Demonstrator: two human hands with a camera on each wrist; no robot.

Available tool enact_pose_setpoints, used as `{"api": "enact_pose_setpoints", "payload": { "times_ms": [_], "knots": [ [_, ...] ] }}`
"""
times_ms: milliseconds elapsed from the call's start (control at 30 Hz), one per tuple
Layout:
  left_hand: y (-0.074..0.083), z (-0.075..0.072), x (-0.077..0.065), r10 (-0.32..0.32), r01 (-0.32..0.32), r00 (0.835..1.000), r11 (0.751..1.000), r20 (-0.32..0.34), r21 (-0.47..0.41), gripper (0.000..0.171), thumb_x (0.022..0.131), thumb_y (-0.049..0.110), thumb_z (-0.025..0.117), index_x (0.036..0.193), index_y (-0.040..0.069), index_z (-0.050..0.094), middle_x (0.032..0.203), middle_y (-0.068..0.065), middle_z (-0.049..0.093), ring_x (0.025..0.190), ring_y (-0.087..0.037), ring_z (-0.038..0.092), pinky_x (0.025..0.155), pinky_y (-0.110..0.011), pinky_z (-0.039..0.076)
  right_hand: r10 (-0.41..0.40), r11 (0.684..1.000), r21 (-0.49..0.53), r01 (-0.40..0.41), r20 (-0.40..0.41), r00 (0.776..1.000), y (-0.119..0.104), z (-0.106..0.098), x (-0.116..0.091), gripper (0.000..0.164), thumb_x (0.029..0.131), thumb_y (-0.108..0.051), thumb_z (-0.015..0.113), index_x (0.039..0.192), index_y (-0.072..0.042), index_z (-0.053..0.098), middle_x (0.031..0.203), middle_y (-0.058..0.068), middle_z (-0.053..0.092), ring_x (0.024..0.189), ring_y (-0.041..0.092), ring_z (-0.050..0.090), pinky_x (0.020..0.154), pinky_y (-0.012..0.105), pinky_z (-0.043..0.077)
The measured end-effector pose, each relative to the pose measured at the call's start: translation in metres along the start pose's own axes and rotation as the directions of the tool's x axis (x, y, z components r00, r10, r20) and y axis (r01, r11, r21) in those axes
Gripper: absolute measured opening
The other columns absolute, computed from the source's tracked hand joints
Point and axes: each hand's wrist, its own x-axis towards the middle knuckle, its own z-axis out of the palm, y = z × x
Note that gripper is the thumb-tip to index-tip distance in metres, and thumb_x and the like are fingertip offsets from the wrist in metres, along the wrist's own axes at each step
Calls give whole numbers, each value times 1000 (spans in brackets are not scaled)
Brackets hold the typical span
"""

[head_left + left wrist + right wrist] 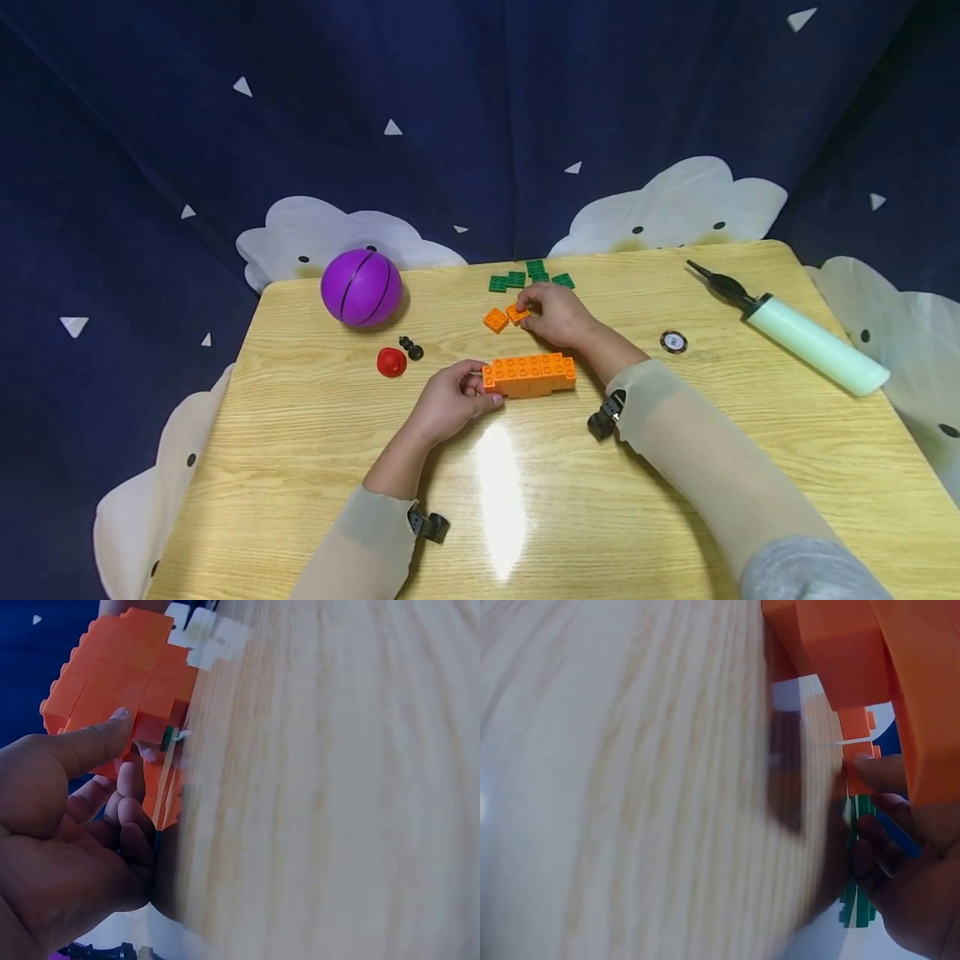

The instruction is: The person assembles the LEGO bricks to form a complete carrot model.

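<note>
My left hand (448, 402) grips the left end of a long block of joined orange toy bricks (528, 377), thumb on its near side and fingers curled behind. In the left wrist view the same orange block (112, 675) shows its stepped underside close to the table. Farther back, my right hand (557, 313) pinches a small square orange brick (517, 313) between thumb and fingers. In the right wrist view that small brick (857, 769) stands at the fingertips, low by the tabletop. Just left of it lies another loose orange brick (496, 320).
Several green bricks (516, 279) lie behind the right hand. A purple ball (362, 287), a red hat-shaped piece (391, 362) and a black chess piece (411, 348) sit to the left. On the right are a round chip (673, 342) and a hand pump (813, 340).
</note>
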Motion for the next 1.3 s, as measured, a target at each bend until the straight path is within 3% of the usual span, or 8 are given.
{"api": "enact_pose_setpoints", "payload": {
  "times_ms": [233,433,933,1300],
  "knots": [
    [1,-1,-1,-8,8,1000,1000,3,-6,57,85,19,87,135,7,63,90,-1,69,81,-18,59,76,-33,50,11,1000,12,-11,-10,1000,4,-4,-6,16,91,-20,79,103,-15,70,120,6,68,111,28,59,104,45,44],
    [1,-1,-2,0,0,1000,1000,7,-9,57,85,20,88,135,7,64,91,-2,69,81,-17,59,75,-31,50,-6,999,36,7,-18,1000,4,-7,-12,16,89,-19,81,101,-14,71,109,5,68,96,25,57,91,42,47],
    [2,-1,-1,-7,7,1000,1000,6,0,55,85,20,88,134,8,65,91,-1,69,82,-18,59,76,-33,50,18,997,82,-17,-10,1000,-2,-19,-31,25,92,-20,80,113,-16,69,103,5,67,88,23,58,79,37,49],
    [1,0,0,-15,15,1000,1000,3,8,56,85,22,88,134,9,64,90,-1,67,82,-19,57,76,-34,49,-49,995,84,52,-34,998,-4,-29,-46,39,93,-18,78,131,-12,70,124,6,69,96,22,63,86,40,54]
  ]
}}
